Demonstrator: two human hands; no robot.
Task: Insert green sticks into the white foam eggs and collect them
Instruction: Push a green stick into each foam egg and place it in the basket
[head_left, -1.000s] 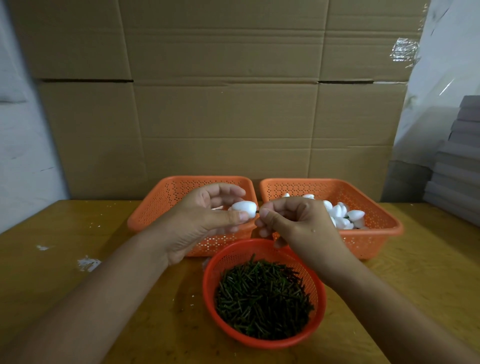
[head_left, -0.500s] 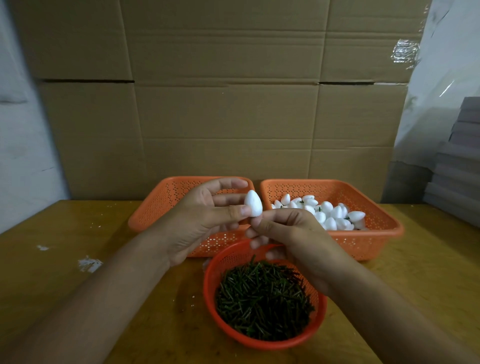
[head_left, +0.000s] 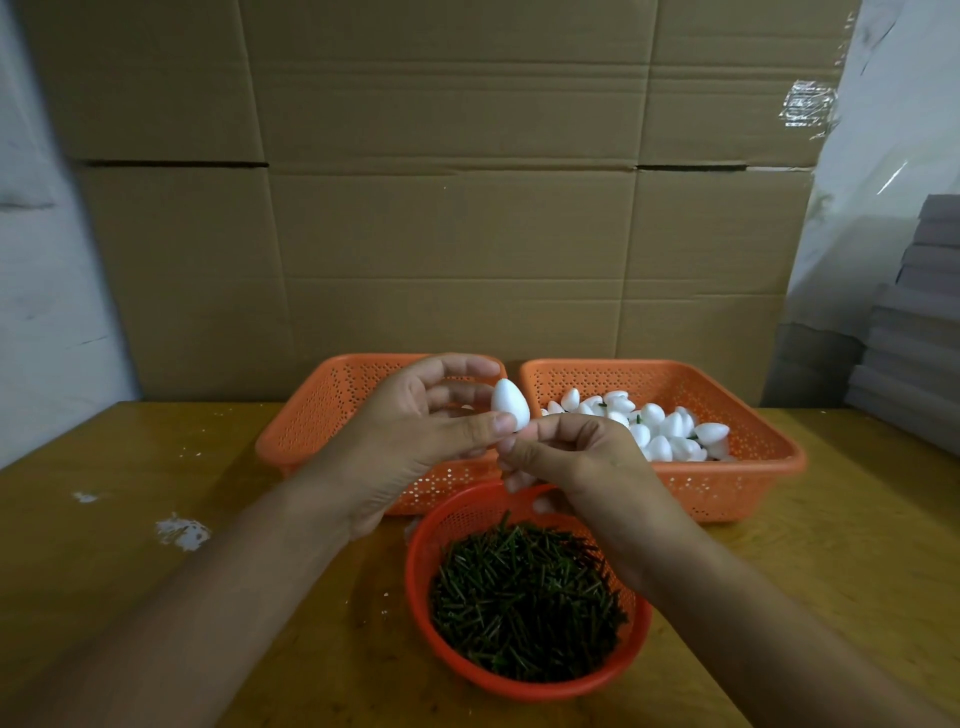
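The left hand (head_left: 415, 441) holds one white foam egg (head_left: 510, 411) upright, point up, pinched at its lower end between thumb and fingers, above the gap between the two rectangular baskets. The right hand (head_left: 576, 462) is closed in a narrow pinch directly under the egg, touching its base; whether a green stick sits in that pinch cannot be told, since the fingers hide it. Judged from this position, the step in hand is the insertion of a stick into the bottom of this egg. The right orange basket (head_left: 748, 483) contains a pile of white eggs (head_left: 660, 428), and small green ends show among several of them, so this basket appears to be the collection point for finished pieces. The left orange basket (head_left: 306, 421) is mostly hidden behind the left hand; a little white shows between the fingers, but its stock cannot be judged. The round red basket (head_left: 519, 680), nearest the person on the wooden table (head_left: 130, 597), is still well filled with green sticks (head_left: 524, 592). The work therefore appears to be well under way, with a large stick supply left.
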